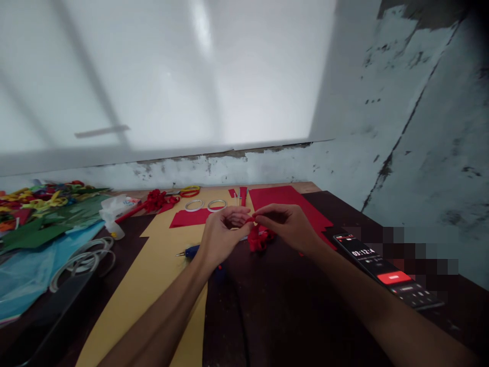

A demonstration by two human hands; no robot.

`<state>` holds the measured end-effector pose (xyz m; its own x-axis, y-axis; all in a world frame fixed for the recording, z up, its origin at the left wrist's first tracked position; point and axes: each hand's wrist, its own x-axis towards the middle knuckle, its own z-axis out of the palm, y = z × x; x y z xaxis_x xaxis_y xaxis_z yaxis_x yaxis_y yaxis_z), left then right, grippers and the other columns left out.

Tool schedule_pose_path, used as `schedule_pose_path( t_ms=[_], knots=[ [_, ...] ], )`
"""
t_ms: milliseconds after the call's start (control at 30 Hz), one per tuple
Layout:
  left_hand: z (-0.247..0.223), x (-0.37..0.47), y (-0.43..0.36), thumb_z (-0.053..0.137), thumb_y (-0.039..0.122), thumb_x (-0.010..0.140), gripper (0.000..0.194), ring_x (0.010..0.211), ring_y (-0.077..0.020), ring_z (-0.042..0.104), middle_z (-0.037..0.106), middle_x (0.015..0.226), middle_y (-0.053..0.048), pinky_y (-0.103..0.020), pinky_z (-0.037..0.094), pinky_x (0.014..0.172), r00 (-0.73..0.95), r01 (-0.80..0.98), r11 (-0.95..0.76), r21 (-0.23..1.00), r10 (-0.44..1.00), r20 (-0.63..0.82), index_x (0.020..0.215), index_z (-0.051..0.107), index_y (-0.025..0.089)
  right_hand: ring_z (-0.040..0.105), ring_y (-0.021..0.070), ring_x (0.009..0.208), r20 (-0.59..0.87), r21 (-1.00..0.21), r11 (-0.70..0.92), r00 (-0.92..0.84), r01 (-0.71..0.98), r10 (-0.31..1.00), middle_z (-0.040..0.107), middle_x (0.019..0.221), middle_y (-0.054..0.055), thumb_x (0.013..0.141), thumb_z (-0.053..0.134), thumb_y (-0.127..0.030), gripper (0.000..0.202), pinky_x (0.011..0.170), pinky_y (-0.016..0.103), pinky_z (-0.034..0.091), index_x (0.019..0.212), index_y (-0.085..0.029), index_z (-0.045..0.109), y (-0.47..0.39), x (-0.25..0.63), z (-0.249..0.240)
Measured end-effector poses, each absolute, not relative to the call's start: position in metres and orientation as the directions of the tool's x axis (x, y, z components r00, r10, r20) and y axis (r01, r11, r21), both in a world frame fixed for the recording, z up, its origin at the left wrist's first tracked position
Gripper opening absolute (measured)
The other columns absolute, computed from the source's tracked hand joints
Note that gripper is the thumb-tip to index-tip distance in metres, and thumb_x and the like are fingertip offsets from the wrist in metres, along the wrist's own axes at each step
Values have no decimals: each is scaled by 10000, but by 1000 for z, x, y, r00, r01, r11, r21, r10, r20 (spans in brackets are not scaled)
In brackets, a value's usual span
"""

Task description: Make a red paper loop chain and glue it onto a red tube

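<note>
My left hand and my right hand meet above the dark table, fingertips pinched together. Between them they hold a red ruffled piece, like a curled paper flower, which hangs just below the fingers. Whether it is paper or felt, I cannot tell. Partly hidden by my left wrist, a blue glue gun lies with its metal nozzle pointing left. Beyond the hands, red sheets rest on the table, along with two silvery tape rings.
A yellow-brown sheet spans the table's middle. Left are a coiled white cable, a black box, a white bottle, a red flower and colourful scraps. A phone showing a timer lies right.
</note>
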<state>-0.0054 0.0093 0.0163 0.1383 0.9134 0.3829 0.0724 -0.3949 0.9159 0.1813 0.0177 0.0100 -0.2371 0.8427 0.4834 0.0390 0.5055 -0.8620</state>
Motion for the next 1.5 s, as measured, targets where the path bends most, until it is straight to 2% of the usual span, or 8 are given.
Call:
schedule_pose_path(
  t_ms=[167,400,633,833,1000,1200,1367,1500],
  knots=[
    [14,-4,7,731,150,697,335,730,-128,638,705,834,-39,-263,536,718,174,127,-449,884,888,426,1030,689,141,672,171,849,592,-763,637,-281,106,756,707,951,68,835,694,-260,129,724,280,531,925,-201,766,18,183,11],
    [6,-4,8,704,148,732,391,772,-142,639,685,845,-35,-281,532,750,236,181,-519,835,847,476,1120,659,151,641,156,789,580,-662,680,-360,313,731,675,876,42,867,639,-227,111,723,282,498,908,-203,739,16,187,13],
    [8,-5,10,739,186,718,387,784,-152,660,699,841,-35,-289,533,765,248,131,-416,900,892,377,1097,664,162,618,140,794,603,-514,735,-424,442,676,659,912,37,938,556,-248,143,742,260,467,906,-203,687,11,186,19],
    [13,-8,10,788,200,682,346,799,-150,669,718,846,-40,-277,523,787,299,97,-328,940,910,287,1013,695,155,604,140,800,579,-471,733,-455,491,677,635,937,45,968,508,-258,166,732,252,447,928,-197,657,10,182,17],
    [13,-10,14,811,225,673,363,796,-155,675,729,857,-48,-279,529,777,282,99,-335,937,912,296,1013,702,155,609,140,787,594,-533,702,-382,472,708,662,909,24,951,534,-271,140,723,252,448,913,-210,655,11,182,14],
    [18,-37,38,865,292,617,491,831,-188,708,751,869,-70,-312,542,816,-61,-49,-309,950,950,306,1050,699,129,589,142,685,616,-623,621,-190,476,764,663,791,14,942,519,-320,180,627,247,435,963,-208,658,12,179,7],
    [29,-75,60,870,208,577,485,809,-138,700,727,862,-48,-286,543,863,-502,-296,-503,812,805,316,1017,686,119,561,131,640,550,-558,621,-315,551,773,652,741,18,926,526,-308,193,600,243,385,845,-181,646,-1,154,-5],
    [36,-100,72,822,139,601,434,786,-126,699,702,859,-39,-288,562,862,-657,-304,-591,747,698,285,1003,661,122,602,146,636,352,-480,575,-455,663,818,670,700,15,894,558,-363,223,572,243,354,772,-193,632,-20,124,-10]
  ],
)
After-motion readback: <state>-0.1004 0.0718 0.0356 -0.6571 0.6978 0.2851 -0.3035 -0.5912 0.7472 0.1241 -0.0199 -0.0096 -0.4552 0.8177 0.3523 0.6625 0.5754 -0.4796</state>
